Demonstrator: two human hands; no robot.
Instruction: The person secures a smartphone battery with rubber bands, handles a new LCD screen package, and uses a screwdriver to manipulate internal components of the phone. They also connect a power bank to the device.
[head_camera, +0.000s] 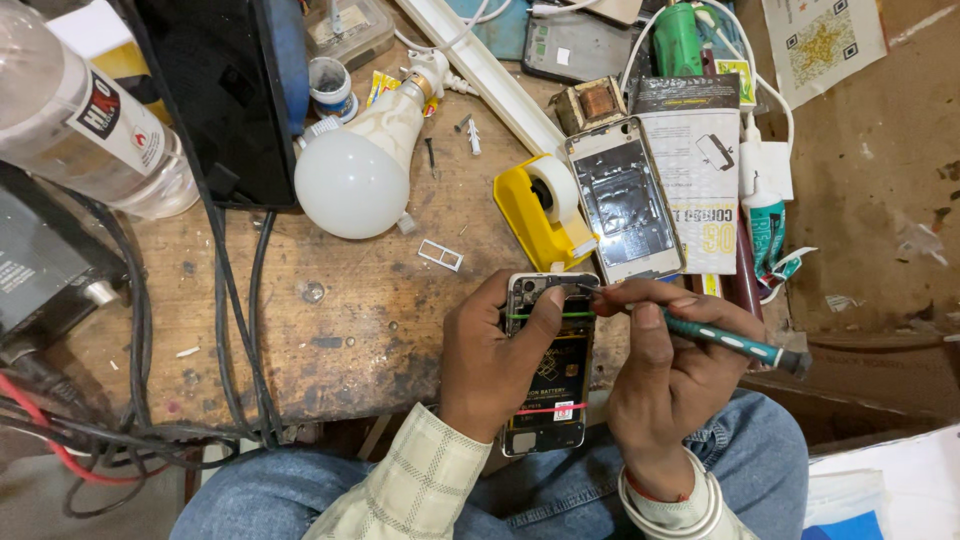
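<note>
Pale checked shirt sleeves (425, 480), blue jeans (250, 500), thin red thread at the right wrist (665, 492)

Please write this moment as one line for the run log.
left hand: holds opened phone | right hand: holds screwdriver, tip at phone top | nearby: yellow tape dispenser

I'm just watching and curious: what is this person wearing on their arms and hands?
Both hands are bare, with no gloves. The left hand comes out of a pale cream sleeve with a faint grey check pattern. The right hand has a thin orange-red thread around the wrist, above a light, whitish cuff. Blue jeans cover the legs below.
</note>
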